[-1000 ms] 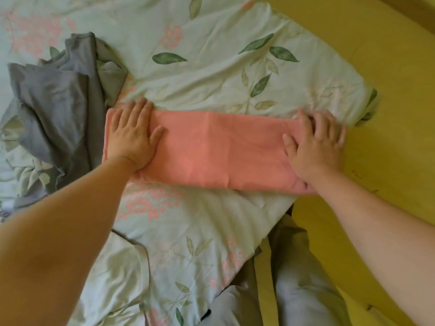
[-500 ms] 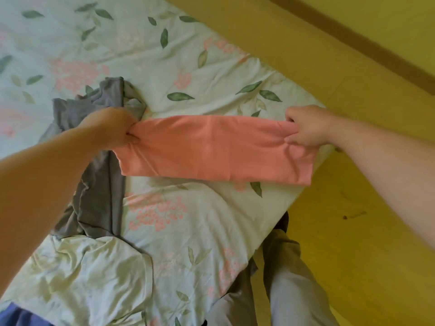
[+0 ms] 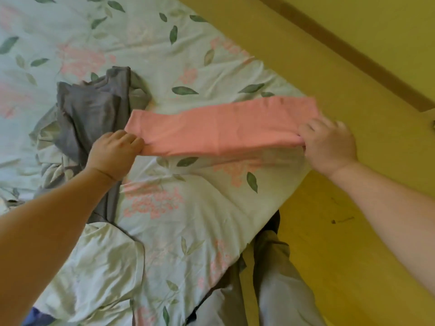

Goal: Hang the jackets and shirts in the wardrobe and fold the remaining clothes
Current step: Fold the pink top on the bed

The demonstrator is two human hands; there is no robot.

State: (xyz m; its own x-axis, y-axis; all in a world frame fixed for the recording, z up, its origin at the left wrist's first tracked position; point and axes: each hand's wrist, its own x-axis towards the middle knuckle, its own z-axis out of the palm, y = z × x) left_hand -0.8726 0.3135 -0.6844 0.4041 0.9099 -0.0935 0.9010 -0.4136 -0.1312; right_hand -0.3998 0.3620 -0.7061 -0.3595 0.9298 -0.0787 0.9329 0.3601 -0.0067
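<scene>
Pink cloth (image 3: 223, 127) stretched between left hand (image 3: 115, 152) and right hand (image 3: 329, 144) (both pinching).

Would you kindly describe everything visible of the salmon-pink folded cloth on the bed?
The salmon-pink folded cloth is a long, narrow band of soft, matte, knit-looking fabric, folded lengthwise. It stretches crosswise over the floral bedsheet near the bed's edge. The left hand pinches its left end, the right hand grips its right end; the crumpled grey garment lies beside its left end.
</scene>
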